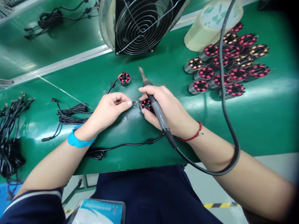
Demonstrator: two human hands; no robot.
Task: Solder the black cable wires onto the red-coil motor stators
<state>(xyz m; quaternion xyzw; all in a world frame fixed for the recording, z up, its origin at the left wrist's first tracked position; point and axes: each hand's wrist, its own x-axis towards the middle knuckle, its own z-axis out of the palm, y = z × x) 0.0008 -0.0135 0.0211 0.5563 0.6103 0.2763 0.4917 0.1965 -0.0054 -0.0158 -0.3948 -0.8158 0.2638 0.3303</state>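
Note:
My left hand (112, 109), with a blue band at its wrist, pinches the end of a thin black cable (134, 102); a few bare wire tips stick out past the fingers. My right hand (169, 107) is closed on a soldering iron (158, 112), its tip pointing up and away from me. The same hand's thumb and fingers also grip a small motor stator (146, 105) with red windings, partly hidden behind the iron. A small gap separates the wire tips from this stator. Beyond my hands, another stator (125, 79) stands on the green table with a cable joined to it.
A fan (141, 29) with a wire guard stands at the back. Right of it are a big tape roll (203, 29) and several stators (219, 79). Coiled black cables (72, 115) lie at left, with a cable bundle (10, 137) farther out. The iron's cord (223, 102) loops over my right forearm.

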